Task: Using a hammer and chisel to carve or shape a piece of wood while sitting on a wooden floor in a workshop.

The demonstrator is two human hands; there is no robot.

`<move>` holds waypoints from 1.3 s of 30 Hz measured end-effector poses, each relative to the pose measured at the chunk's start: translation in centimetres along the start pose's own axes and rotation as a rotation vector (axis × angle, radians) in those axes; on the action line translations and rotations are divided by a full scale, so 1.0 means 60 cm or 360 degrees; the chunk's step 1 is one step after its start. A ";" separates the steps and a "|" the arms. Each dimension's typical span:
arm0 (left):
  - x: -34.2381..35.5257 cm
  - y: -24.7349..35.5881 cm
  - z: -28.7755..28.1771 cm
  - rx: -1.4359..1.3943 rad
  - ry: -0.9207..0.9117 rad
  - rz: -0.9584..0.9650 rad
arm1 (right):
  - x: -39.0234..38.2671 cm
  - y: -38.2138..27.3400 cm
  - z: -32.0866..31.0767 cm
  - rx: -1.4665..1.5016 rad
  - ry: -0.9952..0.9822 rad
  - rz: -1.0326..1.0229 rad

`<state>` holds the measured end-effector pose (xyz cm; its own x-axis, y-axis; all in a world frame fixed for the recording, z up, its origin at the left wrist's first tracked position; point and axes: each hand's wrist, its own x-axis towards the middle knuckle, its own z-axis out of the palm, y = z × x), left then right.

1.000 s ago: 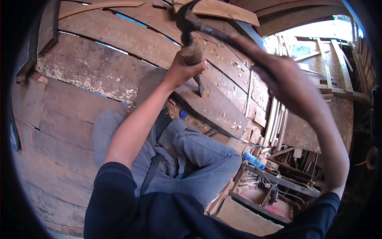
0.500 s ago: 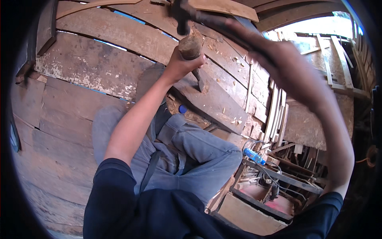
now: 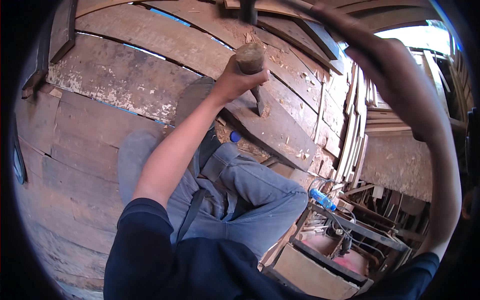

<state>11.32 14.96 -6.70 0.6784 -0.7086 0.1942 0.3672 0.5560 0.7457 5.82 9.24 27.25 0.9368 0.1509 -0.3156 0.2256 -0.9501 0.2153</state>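
Note:
My left hand (image 3: 235, 85) is wrapped round the thick wooden handle of a chisel (image 3: 250, 54). The chisel's dark blade points down, and its tip meets a dark wooden board (image 3: 286, 131) beside a small pale cut. Over at the upper right, my right hand (image 3: 400, 75) is closed on the handle of a hammer (image 3: 248, 11). Motion blurs this hand and the hammer. The hammer's dark head hangs beyond the chisel's butt end, apart from it, and is partly cut off by the picture's top edge.
Wood chips lie on the board and the plank floor (image 3: 100, 145), which has gaps. Near my bent leg are a blue cap (image 3: 235, 136) and a blue-labelled bottle (image 3: 322, 199). Stacked wood strips (image 3: 354, 135) and a cluttered wooden frame (image 3: 310, 270) stand at the right.
The hammer has lifted away from the chisel's butt, with my right hand shifting to the right. My left hand still grips the chisel on the board; the whole view has shifted slightly.

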 end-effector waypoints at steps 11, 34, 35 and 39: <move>0.003 -0.002 -0.003 0.0073 -0.0044 -0.0009 | 0.007 -0.009 0.001 -0.0092 -0.0146 -0.0124; -0.003 -0.039 -0.029 -0.0443 0.0258 0.0059 | -0.310 -0.080 0.237 0.1291 0.0078 0.1509; -0.007 -0.041 -0.022 -0.0433 0.0318 0.0096 | -0.351 -0.107 0.269 0.1601 0.0012 0.1831; -0.025 -0.040 -0.004 -0.0383 0.0408 0.0242 | -0.464 -0.255 0.405 0.2089 0.0315 0.2372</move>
<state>9.59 14.78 -8.96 0.8625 -0.4955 0.1028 0.3685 0.7541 0.5437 -30.22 12.93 10.27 0.1991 -0.8686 -0.4538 -0.8289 0.0978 -0.5507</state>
